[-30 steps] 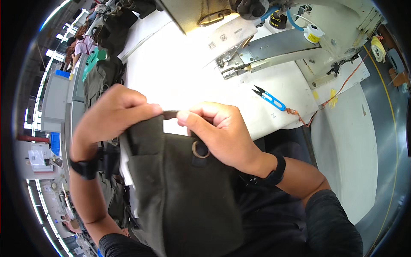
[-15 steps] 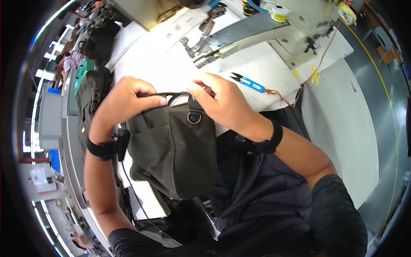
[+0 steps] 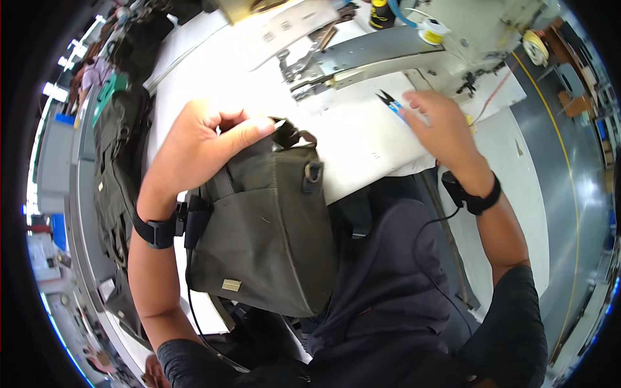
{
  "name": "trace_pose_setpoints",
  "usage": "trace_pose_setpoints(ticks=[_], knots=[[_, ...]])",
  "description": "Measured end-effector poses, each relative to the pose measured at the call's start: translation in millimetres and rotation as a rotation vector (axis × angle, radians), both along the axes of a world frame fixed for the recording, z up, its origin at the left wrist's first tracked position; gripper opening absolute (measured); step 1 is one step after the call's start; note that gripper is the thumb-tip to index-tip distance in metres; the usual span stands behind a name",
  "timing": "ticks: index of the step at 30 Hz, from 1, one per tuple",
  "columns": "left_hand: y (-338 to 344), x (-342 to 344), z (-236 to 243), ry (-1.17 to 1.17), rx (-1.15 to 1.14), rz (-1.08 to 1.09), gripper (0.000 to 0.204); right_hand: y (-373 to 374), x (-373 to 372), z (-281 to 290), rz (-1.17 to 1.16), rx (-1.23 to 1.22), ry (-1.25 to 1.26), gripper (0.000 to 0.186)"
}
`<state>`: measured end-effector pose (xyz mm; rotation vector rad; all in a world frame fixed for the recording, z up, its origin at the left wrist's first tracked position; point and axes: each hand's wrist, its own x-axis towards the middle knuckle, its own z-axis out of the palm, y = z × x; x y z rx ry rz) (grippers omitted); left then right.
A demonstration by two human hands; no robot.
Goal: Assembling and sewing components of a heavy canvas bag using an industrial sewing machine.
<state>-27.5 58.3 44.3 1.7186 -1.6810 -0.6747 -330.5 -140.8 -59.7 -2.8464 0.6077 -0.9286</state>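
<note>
An olive-green canvas bag (image 3: 249, 239) hangs over the front edge of the white table, near my lap. My left hand (image 3: 204, 145) is closed on the bag's zippered top edge, thumb on the near side. A metal D-ring (image 3: 312, 174) sits on a tab at the bag's upper right corner. Apart from the bag, at the right of the table, my right hand (image 3: 443, 129) is closed round the blue handle of a pair of thread snips (image 3: 396, 108). Their dark, slightly parted blades point up and left; the rest of the handle is hidden by my fingers.
A sewing machine (image 3: 381, 58) stands across the back of the table (image 3: 356, 158), with a yellow-and-white thread spool (image 3: 432, 31) on it. More olive bags (image 3: 119, 155) are piled at the left. A black cable runs from each wrist strap.
My right hand has let go of the bag's top edge, moved right and taken hold of the thread snips. The bag has turned slightly, showing a small tag low on its front.
</note>
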Motion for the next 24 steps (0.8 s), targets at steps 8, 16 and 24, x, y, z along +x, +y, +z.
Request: trace_pose_setpoints(ticks=[8, 16, 24], knots=[[-21, -4, -6, 0.024, 0.038, 0.001, 0.016, 31, 89, 66, 0.323, 1.473, -0.308, 0.032], [-20, 11, -17, -0.04, 0.031, 0.113, 0.013, 32, 100, 61, 0.632, 1.51, -0.58, 0.02], [-30, 15, -25, 0.208, -0.072, -0.055, 0.009, 52, 72, 33, 0.469, 1.036, -0.115, 0.024]])
